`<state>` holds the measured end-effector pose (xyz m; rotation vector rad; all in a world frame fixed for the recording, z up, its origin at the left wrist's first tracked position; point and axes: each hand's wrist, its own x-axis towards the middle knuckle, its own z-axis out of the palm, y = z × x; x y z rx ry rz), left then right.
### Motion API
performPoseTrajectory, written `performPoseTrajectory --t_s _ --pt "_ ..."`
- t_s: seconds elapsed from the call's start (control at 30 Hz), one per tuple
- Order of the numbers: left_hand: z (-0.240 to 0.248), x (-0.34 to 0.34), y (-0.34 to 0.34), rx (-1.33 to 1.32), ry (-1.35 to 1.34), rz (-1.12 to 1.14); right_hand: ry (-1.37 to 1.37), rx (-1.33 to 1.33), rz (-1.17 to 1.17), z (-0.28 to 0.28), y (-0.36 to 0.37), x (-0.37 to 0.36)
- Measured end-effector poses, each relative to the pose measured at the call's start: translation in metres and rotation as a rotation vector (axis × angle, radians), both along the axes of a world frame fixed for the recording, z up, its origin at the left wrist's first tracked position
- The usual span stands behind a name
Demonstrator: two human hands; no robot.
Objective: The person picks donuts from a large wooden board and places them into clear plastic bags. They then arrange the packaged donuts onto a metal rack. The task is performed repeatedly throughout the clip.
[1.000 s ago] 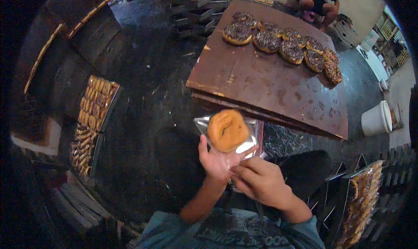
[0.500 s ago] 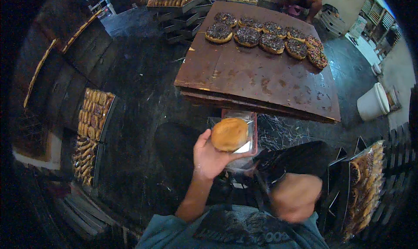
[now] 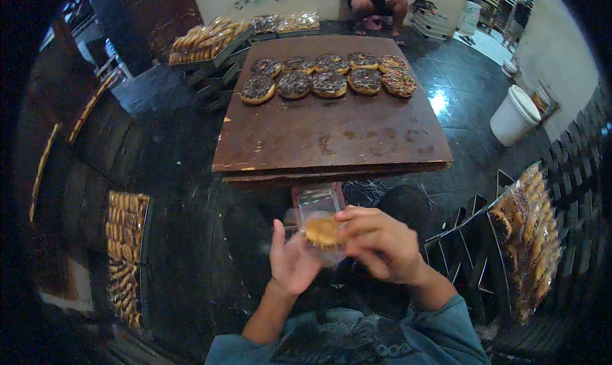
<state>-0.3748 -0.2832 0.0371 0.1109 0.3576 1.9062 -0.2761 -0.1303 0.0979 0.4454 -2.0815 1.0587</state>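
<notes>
Low in front of me, my right hand (image 3: 382,244) has its fingers closed on the right edge of a golden round bun (image 3: 322,231). Blurred see-through plastic shows around the bun. My left hand (image 3: 293,260) is just left of it, palm up, with the thumb standing away from the fingers. Behind the bun lies a reddish tray (image 3: 339,193) with clear plastic sheets or bags (image 3: 319,202) in it. Two rows of round donuts (image 3: 329,84) rest toward the far side of the brown board (image 3: 331,135); most have dark sprinkles, and those at the right have coloured ones.
Trays of packed pastries stand at the far left (image 3: 210,41), at the left (image 3: 127,228) and at the right (image 3: 529,237). A white bucket (image 3: 515,116) is on the dark floor at the right. Beyond the board sits another person (image 3: 379,1).
My right hand has come in from the lower right to the bun. The bun has left the upright left palm and is lower, with plastic around it. The view has shifted, showing more of the far room.
</notes>
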Motion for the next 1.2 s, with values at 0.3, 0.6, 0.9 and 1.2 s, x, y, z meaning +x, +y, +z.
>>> performPoseTrajectory --t_s 0.3,0.6,0.9,1.2 --pt "-0.061 0.024 0.033 -0.424 0.682 0.221 -0.316 -1.148 -0.249 -0.11 0.021 0.066" --pt "-0.089 0.015 0.056 -0.498 1.312 0.232 -0.443 -0.903 -0.423 -0.156 0.046 0.082" --pt "-0.046 0.014 0.06 -0.52 0.909 0.161 -0.518 -0.725 -0.43 -0.099 0.054 0.077" --pt "-0.068 0.044 0.046 -0.839 0.88 0.54 -0.381 -0.165 -1.068 -0.132 0.0 0.073"
